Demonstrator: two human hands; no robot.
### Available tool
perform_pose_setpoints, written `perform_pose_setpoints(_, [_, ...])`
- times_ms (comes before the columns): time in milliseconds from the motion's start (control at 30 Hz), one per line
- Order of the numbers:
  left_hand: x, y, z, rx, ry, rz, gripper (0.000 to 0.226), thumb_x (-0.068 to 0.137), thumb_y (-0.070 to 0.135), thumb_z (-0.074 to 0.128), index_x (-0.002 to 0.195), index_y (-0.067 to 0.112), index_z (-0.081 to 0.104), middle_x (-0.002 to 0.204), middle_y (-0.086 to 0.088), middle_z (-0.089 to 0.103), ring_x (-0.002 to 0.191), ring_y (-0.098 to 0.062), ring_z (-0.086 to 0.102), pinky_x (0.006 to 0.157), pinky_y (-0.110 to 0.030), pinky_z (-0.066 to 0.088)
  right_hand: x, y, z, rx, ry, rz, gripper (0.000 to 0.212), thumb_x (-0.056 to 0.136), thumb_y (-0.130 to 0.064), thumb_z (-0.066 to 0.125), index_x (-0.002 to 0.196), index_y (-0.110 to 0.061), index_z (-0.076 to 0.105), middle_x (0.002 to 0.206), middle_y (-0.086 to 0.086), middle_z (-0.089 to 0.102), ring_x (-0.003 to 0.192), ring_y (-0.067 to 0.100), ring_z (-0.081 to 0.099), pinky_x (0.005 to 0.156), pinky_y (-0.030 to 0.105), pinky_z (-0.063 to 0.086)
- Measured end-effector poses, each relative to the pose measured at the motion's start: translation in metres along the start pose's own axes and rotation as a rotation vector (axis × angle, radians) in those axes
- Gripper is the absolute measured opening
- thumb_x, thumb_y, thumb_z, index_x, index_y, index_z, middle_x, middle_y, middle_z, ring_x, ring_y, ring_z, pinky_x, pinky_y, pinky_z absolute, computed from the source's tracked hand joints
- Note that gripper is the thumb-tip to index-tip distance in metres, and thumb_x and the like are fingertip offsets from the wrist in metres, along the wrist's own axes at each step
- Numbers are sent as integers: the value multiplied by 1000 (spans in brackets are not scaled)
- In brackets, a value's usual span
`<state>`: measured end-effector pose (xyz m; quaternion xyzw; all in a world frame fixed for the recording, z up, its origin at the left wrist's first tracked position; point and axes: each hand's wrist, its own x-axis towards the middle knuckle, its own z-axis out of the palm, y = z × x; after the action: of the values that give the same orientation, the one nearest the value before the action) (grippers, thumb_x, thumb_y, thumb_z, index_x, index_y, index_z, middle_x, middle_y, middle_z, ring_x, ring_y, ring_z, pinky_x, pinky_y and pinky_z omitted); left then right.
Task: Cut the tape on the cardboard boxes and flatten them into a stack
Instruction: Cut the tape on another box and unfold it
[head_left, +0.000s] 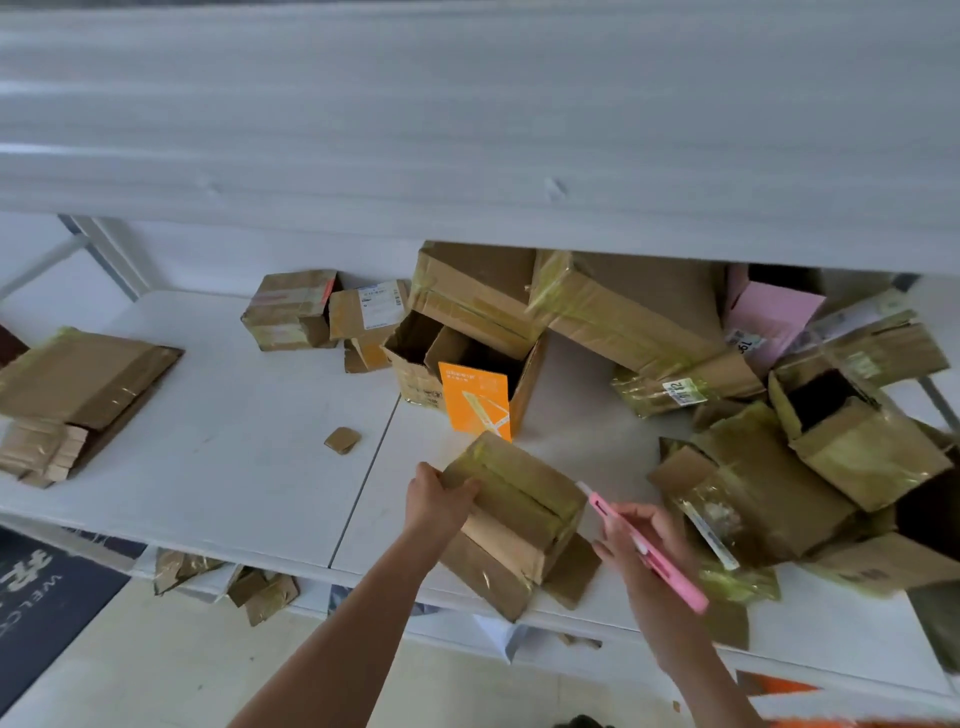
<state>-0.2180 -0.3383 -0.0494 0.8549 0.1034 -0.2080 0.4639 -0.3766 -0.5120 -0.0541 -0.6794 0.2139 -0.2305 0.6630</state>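
At the table's (218, 467) left edge we see a flattened stack (78, 395), then open white surface. Near the front edge, our left hand (436, 499) grips the taped box (514, 514) by its left end. Our right hand (641, 540) pinches a pink cutter (649, 551) just beside it. Unopened boxes (779, 441) crowd the right end.

Pink cutter (647, 545), brown box (514, 499)
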Motion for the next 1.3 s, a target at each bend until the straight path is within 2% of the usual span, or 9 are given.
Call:
perform_pose_setpoints(167, [-16,-14,-4,-4,12,-35,33,89,32,67,88,10,42,84,-3,48,69,-14,45,54,-27,33,-1,-3,24,114,-42,94,25,87,-43,68,96,-20,65,93,10,69,81,28,66,76,66,49])
perform_pose_setpoints(267, [-20,-19,-14,34,79,-13,36,87,27,69,99,5,42,93,-6,49,71,-15,47,55,-26,35,16,1,35,152,-7,173,25,93,-28,62,97,-3,58,98,15,69,93,23,69,73,54,60])
perform_pose_setpoints(367, [-24,-22,-20,137,127,192,53,89,11,64,132,10,32,127,-6,37,105,-26,48,87,-36,43,26,0,46,261,12,253,23,93,-23,60,95,-1,52,105,21,66,102,25,67,68,31,60])
perform_pose_setpoints(433, [-19,-27,-20,319,93,390,58,93,6,55,145,15,30,151,-7,27,136,-27,35,112,-45,32,24,-2,47,307,23,247,30,88,-31,61,95,-3,50,105,21,64,99,19,67,69,30,59])
perform_pose_setpoints(500, [-13,-33,-16,384,5,481,49,99,6,46,147,13,36,161,-4,19,149,-23,18,122,-44,17,22,-1,45,307,18,233,37,87,-34,60,98,-1,48,104,20,63,99,16,66,74,33,60])
perform_pose_setpoints(667, [-15,-47,-13,137,-127,482,44,103,11,42,147,17,34,162,2,9,149,-10,10,121,-41,24,26,1,45,394,80,272,9,100,-18,52,95,-11,55,87,8,63,83,6,66,83,42,58])
perform_pose_setpoints(800, [-9,-47,-15,181,-184,467,59,97,24,60,148,17,30,161,7,5,140,2,8,119,-27,21,29,5,44,417,75,269,11,100,-11,52,103,-9,62,86,4,65,84,6,67,90,43,56])
perform_pose_setpoints(1000, [-6,-47,-12,191,-201,464,64,96,28,60,149,18,26,161,8,0,139,1,8,114,-23,23,24,10,43,381,71,217,6,96,-10,57,96,-5,60,84,2,69,91,13,70,86,38,59])
perform_pose_setpoints(1300, [-2,-51,-13,180,-212,447,66,95,31,60,150,19,24,161,10,-2,148,-12,9,119,-41,29,24,15,48,283,69,196,18,97,-11,57,105,5,56,94,14,64,88,12,68,74,32,61])
